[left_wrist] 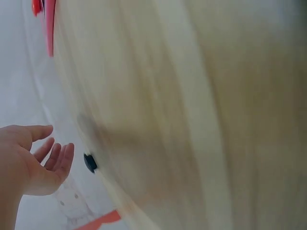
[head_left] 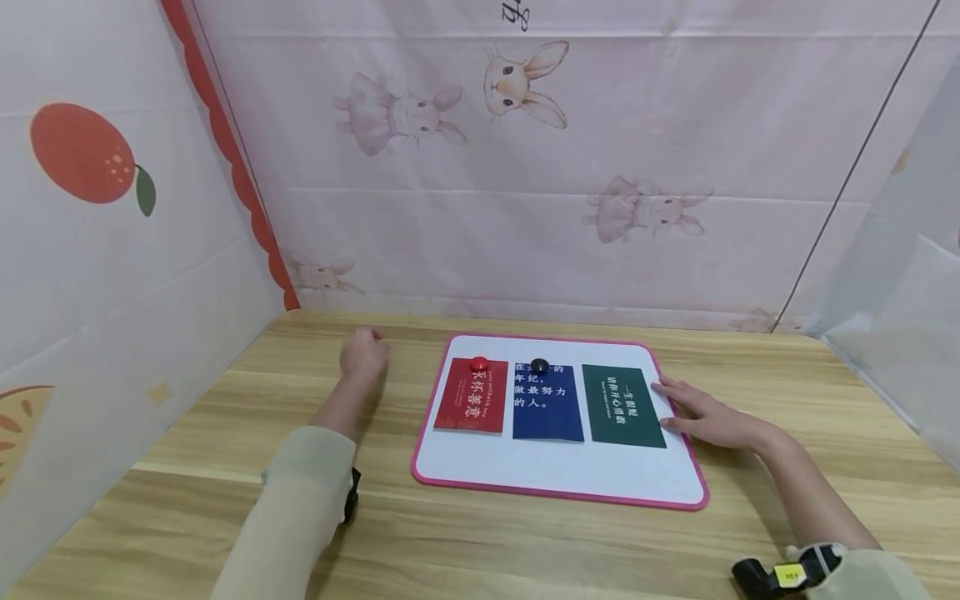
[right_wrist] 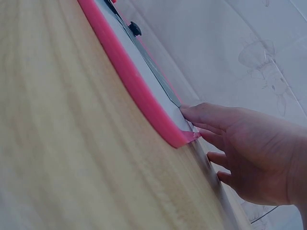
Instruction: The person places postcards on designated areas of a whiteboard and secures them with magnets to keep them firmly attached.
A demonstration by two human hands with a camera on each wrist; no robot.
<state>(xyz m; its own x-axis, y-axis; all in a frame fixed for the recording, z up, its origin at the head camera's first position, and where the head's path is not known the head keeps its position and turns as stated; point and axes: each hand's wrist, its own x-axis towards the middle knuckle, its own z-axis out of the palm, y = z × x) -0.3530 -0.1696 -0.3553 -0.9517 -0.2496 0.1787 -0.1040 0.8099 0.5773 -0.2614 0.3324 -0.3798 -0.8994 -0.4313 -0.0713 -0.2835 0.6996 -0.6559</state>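
A pink-framed whiteboard (head_left: 555,471) lies on the table, bearing a red card (head_left: 468,408), a blue card (head_left: 547,417) and a green card (head_left: 624,407). A red round magnet (head_left: 478,364) sits at the top of the red card, a black one (head_left: 539,365) at the top of the blue card. My right hand (head_left: 708,417) rests at the board's right edge, its thumb by the green card and its fingers extended over the frame. To the left of the board, my left hand (head_left: 365,354) hovers with loosely bent fingers, nothing in them; another black magnet (left_wrist: 90,163) stands close to its fingertips.
The wooden table (head_left: 187,517) meets a rabbit-printed cloth wall (head_left: 465,233) at the back. A white sheet (head_left: 112,275) with fruit prints closes the left side, a pale sheet (head_left: 900,292) the right. Dark wrist cameras sit on both forearms.
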